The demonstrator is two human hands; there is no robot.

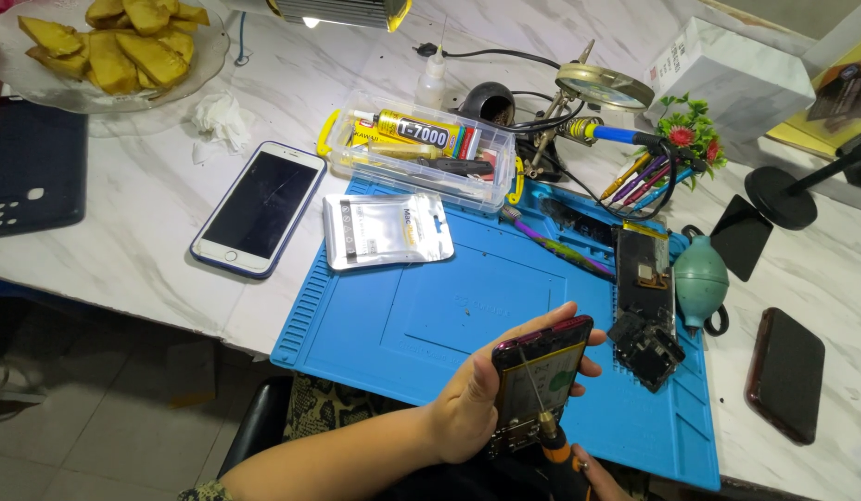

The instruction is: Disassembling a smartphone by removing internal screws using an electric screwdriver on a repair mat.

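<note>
Two hands low in view: left hand [467, 404] wrapped round an opened phone [539, 380], back off, long axis running up and away, held above the near edge of the blue mat [393, 315]. Right hand [597, 478] barely showing, grip closed on a screwdriver [542, 408], tip on the phone's lower part. Beyond: removed parts [645, 306], white phone [261, 209] on the counter [143, 250], clear box [416, 153].
</note>
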